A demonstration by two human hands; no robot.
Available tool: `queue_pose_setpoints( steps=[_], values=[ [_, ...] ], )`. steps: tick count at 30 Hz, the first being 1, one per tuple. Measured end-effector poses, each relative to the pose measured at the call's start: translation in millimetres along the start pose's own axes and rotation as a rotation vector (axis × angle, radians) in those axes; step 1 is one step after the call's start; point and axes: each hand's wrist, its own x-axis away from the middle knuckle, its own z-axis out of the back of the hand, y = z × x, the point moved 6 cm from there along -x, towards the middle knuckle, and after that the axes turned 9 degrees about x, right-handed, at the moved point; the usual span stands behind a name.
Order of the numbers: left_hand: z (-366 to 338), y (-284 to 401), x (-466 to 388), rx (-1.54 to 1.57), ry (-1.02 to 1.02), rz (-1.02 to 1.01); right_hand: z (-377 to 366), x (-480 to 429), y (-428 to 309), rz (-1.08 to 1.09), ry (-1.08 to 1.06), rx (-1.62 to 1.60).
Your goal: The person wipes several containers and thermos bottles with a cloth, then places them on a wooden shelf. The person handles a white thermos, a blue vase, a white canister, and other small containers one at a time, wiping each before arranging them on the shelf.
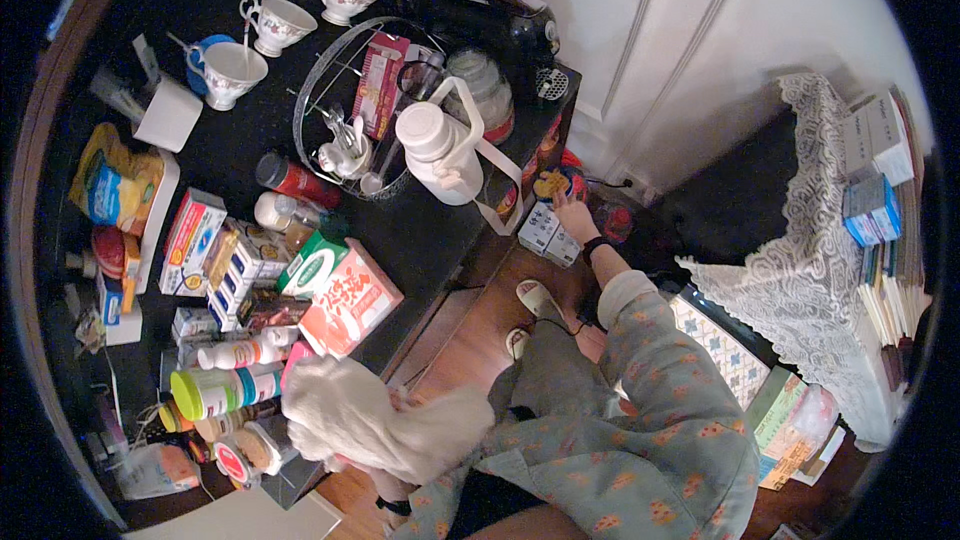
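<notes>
My left hand (356, 465) is at the lower left, largely covered by a cream fluffy cloth (352, 412) that it holds against the edge of the black tabletop. A black band circles that wrist. My right hand (575, 217) reaches down beyond the table's corner, its fingertips at a yellow item (552, 186) and above white boxes (546, 231) bearing writing. Whether the fingers grip anything is unclear. Left of this hand, a white thermal jug (441, 154) with a looped handle stands near the table edge.
The black tabletop (405, 240) holds floral teacups (232, 71), a wire basket (301, 109), a glass jar (480, 94), a pink-and-white box (352, 300) and a green-lidded tub (191, 394). At right, a lace cloth (814, 300) lies beneath books (892, 277) and a blue box (871, 210).
</notes>
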Motion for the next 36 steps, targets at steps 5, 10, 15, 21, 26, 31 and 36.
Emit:
queue_pose_setpoints(
  steps=[5, 10, 15, 21, 26, 31, 36],
  values=[
    [17, -29, 4, -0.004, 0.06, 0.106, -2, -14, -39, 0.261, 0.074, -0.172],
    [24, -40, 11, -0.006, 0.097, 0.172, 30, -26, -48, 0.353, 0.36, -0.164],
    [28, -46, 12, -0.017, 0.123, 0.198, 31, -54, -60, 0.356, 0.387, -0.171],
    [32, -55, 1, -0.018, 0.124, 0.203, 16, -77, -68, 0.289, 0.271, -0.297],
    [32, -57, -3, -0.014, 0.093, 0.193, 0, -82, -74, 0.212, 0.155, -0.371],
    [25, -55, 0, 0.0, 0.045, 0.175, 10, -65, -60, 0.029, 0.347, -0.389],
    [12, -45, -1, 0.018, -0.063, 0.133, 60, -11, -10, -0.319, 0.224, -0.674]
  ],
)
